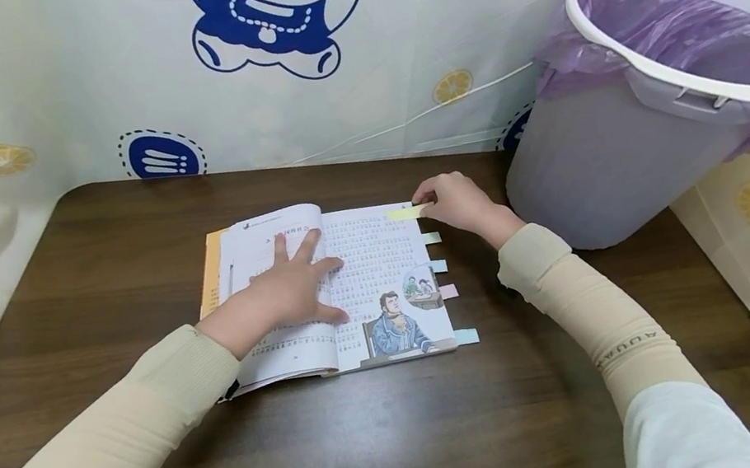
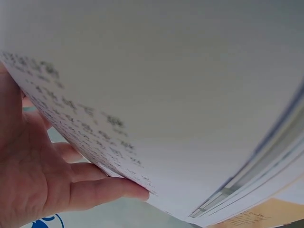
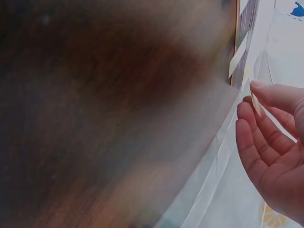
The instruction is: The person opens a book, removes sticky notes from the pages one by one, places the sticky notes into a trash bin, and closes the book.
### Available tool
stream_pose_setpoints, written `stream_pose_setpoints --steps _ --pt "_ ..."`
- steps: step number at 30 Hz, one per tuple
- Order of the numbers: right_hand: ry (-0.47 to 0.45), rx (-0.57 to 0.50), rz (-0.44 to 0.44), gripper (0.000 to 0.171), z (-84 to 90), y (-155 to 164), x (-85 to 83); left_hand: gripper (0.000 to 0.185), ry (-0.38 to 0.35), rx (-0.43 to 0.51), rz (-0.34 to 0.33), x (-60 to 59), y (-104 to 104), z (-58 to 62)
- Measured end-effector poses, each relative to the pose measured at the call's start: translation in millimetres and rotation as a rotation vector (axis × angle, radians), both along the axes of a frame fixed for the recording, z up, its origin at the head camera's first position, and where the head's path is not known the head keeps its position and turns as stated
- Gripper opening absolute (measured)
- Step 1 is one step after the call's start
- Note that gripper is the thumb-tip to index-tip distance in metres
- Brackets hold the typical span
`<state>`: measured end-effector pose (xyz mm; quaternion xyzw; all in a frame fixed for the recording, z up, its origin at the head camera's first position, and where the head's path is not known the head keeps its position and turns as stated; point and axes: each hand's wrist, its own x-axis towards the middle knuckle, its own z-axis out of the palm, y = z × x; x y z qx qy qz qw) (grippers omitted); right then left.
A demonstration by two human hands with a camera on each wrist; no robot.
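An open book [image 1: 381, 266] with printed text and a drawing of a seated person lies on the table. My left hand [image 1: 286, 283] rests with spread fingers across its left page and centre fold. In the left wrist view, that hand's fingers [image 2: 109, 192] lie along the curved page [image 2: 156, 142]. At the book's upper right corner, my right hand [image 1: 460, 202] pinches a yellow sticky tab [image 1: 405, 214] between thumb and fingertips; the tab's left part overlaps the page. Several coloured sticky tabs, among them a pink one [image 1: 449, 291], stick out from the right edge below it.
A grey trash bin [image 1: 580, 156] with a purple liner [image 1: 708, 29] leans at the table's back right, close to my right hand. The dark wooden table [image 1: 396, 439] meets a printed white curtain [image 1: 340, 119] at its back edge.
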<state>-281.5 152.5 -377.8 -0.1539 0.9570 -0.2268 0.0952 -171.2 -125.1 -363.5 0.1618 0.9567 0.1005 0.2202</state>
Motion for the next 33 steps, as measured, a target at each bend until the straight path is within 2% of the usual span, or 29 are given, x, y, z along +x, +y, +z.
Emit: stream_pose_setpoints --steps 14,22,33 --pt "-0.001 0.006 0.012 0.022 -2.0 -1.8 4.3 0.089 0.001 -0.004 -0.004 0.3 0.2 0.8" --pt "-0.029 0.043 0.016 0.028 -6.5 -3.2 3.9 0.089 -0.002 0.0 -0.002 0.1 0.1 0.4" --pt "-0.016 0.079 0.029 0.027 -8.0 -4.0 4.7 0.089 -0.003 0.0 0.001 -0.5 -0.5 0.1"
